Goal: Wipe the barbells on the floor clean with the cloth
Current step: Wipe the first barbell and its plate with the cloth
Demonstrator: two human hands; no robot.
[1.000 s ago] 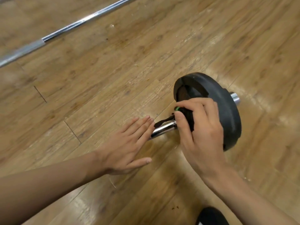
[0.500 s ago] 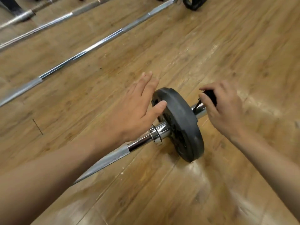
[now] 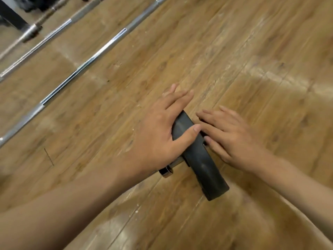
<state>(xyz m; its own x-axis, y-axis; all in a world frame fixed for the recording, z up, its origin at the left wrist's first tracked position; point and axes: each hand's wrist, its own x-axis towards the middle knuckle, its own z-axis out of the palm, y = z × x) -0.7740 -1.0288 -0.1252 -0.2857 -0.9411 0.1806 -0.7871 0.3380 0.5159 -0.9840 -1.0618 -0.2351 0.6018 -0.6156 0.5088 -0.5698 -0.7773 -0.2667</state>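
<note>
— Where's the barbell?
— On the floor, with its black plate under me. I'd judge it heavy, stiff and ready to roll.
— Hold?
— My left grip steadies the rim, fingers straight. My right grip presses flat on the outer face.

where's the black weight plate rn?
Head view, lower centre: the black weight plate stands on edge on the wooden floor, between the left hand, which rests over its rim, and the right hand flat against its right side.
</note>
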